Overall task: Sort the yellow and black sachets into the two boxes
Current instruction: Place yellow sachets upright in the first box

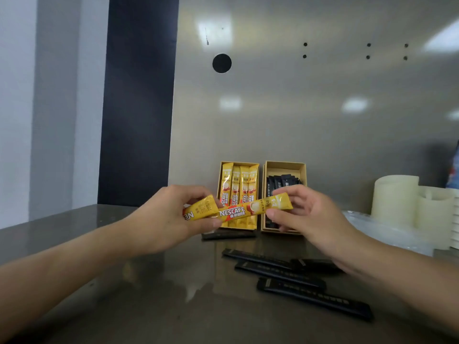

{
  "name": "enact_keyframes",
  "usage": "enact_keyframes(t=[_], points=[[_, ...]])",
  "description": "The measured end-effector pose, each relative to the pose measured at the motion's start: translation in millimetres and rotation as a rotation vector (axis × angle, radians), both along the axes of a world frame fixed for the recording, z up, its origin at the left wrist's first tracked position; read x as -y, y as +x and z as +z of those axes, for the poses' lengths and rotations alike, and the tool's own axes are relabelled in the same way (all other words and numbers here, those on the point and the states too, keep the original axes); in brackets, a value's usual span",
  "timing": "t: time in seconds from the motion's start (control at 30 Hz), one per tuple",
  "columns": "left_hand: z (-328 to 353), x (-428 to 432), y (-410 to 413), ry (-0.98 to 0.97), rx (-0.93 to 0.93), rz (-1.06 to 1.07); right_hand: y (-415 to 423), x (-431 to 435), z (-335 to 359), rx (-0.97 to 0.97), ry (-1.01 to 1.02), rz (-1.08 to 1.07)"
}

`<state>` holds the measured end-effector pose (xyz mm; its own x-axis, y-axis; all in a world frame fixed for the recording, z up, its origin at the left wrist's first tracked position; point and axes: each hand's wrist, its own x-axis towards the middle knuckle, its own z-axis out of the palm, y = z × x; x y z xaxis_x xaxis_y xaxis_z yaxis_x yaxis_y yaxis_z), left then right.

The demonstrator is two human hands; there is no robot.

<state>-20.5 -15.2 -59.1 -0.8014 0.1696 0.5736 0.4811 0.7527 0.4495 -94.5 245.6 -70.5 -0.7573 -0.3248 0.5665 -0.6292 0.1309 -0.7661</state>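
Two cardboard boxes stand at the back of the steel counter. The left box [219, 175] holds several yellow sachets, the right box [284, 166] several black ones. My left hand [164, 219] grips a yellow sachet [201, 211] in front of the left box. My right hand [310, 214] pinches the right end of a second yellow sachet [255, 207], which lies level between both hands and overlaps the first. Several black sachets [313, 297] lie loose on the counter in front, one [228, 235] right at the left box's near edge.
A steel wall [323, 108] closes the back. Cream plastic cylinders [395, 199] and a clear plastic bag [387, 232] sit at the right. A dark panel [139, 95] stands at the back left, with bare counter [87, 234] below it.
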Motion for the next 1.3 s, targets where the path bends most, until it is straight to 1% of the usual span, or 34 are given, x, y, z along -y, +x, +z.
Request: enact_keyframes(t=[0.07, 0.13, 0.23, 0.33, 0.5, 0.7, 0.9, 1.07, 1.17, 1.3], points=[[0, -2, 2, 0.012, 0.026, -0.023, 3, 4, 4, 0.117, -0.142, 0.106], [0, -7, 5, 0.027, 0.048, -0.054, 10, 8, 6, 0.167, -0.186, 0.181], [-1, -16, 10, 0.049, 0.039, -0.119, 22, 18, 2, 0.157, -0.119, 0.206], [-2, -24, 14, 0.025, 0.037, -0.153, 25, 24, -7, 0.150, -0.046, 0.214], [-4, -23, 13, -0.010, 0.049, -0.119, 22, 22, -6, 0.138, -0.069, 0.184], [-6, -24, 13, -0.040, 0.067, -0.128, 24, 22, -8, 0.141, -0.067, 0.211], [-3, -23, 11, 0.028, 0.049, -0.123, 19, 18, -5, 0.127, -0.085, 0.112], [-2, -18, 10, 0.024, 0.004, -0.006, 12, 14, -4, 0.092, 0.031, 0.014], [-2, -15, 9, 0.061, -0.045, 0.039, 10, 14, 3, 0.035, 0.115, -0.045], [3, -11, 8, 0.126, -0.107, 0.058, -1, 14, 21, -0.114, 0.199, -0.229]])
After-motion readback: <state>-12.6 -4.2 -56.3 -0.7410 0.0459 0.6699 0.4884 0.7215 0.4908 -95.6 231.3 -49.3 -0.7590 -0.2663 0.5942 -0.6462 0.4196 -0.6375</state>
